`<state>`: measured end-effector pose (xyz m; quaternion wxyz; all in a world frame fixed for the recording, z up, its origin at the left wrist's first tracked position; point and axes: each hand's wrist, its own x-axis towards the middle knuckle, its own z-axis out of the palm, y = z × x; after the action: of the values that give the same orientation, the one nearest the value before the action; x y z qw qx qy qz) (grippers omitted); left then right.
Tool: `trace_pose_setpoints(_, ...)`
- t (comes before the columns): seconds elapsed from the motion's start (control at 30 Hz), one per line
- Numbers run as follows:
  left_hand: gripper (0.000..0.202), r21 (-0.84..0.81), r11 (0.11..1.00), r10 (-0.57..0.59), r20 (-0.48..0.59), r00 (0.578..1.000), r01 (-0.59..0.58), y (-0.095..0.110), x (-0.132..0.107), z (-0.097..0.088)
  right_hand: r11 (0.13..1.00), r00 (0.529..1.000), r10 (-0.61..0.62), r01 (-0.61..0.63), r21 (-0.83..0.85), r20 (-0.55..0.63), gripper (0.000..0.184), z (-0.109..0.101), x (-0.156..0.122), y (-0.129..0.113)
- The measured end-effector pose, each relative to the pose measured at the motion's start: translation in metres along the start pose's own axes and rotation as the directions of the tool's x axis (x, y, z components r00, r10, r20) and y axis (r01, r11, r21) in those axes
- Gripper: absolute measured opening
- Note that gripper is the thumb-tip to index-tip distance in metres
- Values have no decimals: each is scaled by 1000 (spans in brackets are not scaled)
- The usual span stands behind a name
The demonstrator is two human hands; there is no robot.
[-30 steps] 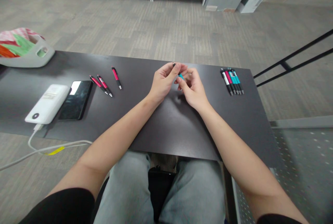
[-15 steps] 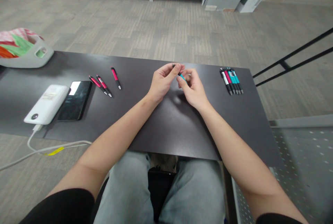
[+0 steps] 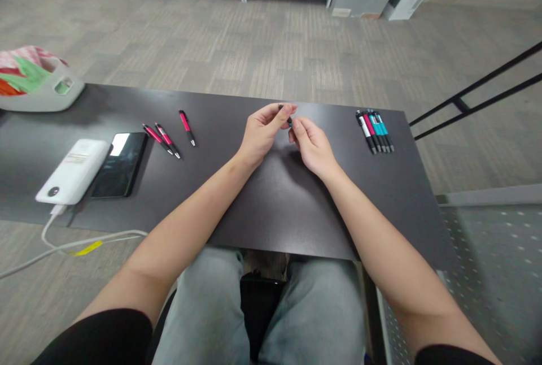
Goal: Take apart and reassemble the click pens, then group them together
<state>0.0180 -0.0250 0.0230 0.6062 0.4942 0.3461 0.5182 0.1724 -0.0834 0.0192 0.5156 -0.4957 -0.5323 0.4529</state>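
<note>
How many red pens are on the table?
4. One red pen and a second beside the phone, a third farther right, a fourth in the pen bundle at right; the bundle may hide more.

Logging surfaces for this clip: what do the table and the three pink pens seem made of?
Table: probably laminate board, dark, matte with faint sheen. Pink pens: likely plastic, smooth coloured barrels, black grips, pale tips that may be metal.

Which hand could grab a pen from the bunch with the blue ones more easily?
Probably the right hand: the bunch of pens lies on its side, closer than to the left hand. Both hands pinch one pen now, so it must let go first.
</note>
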Motion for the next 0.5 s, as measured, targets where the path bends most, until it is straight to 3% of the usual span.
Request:
trace_pose_setpoints(0.2,31,13,1000,0,-20,1000,0,4,-1,1,999,1000,9,-9,40,-8,54,-3,1,4)
trace_pose_setpoints(0.5,38,25,1000,11,-16,1000,-11,0,3,-4,997,998,-57,56,-57,-21,50,-2,1,-2)
